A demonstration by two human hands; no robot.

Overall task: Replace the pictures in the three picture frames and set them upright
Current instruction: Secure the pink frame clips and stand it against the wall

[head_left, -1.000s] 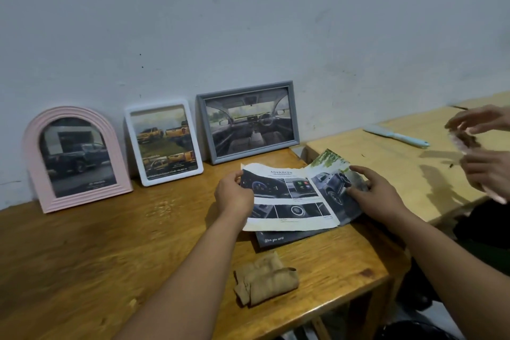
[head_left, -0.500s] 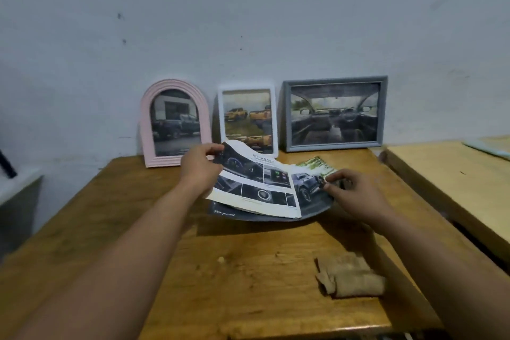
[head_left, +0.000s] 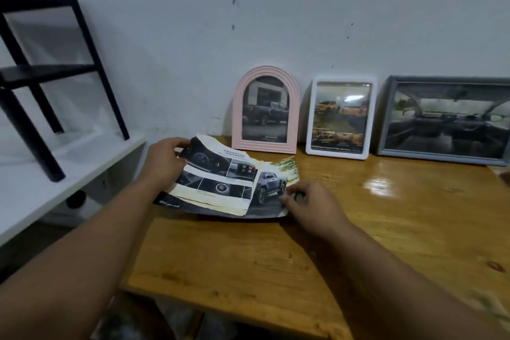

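Note:
Three frames stand upright against the wall at the back of the wooden table (head_left: pixel 248 265): a pink arched frame (head_left: pixel 265 109), a white frame (head_left: pixel 340 117) and a grey frame (head_left: pixel 444 121), each showing a car picture. Loose car brochure pages (head_left: pixel 229 181) are lifted over the table's left end. My left hand (head_left: pixel 162 159) grips their upper left corner. My right hand (head_left: pixel 311 203) pinches their lower right edge.
A white shelf (head_left: pixel 55 174) with a black metal stand (head_left: pixel 33 77) on it sits left of the table, lower than the tabletop. The grey wall rises right behind the frames.
The view has swung left, bringing the white shelf and black stand into sight. Both hands have carried the pages toward the table's left end. The folded brown cloth has left the view.

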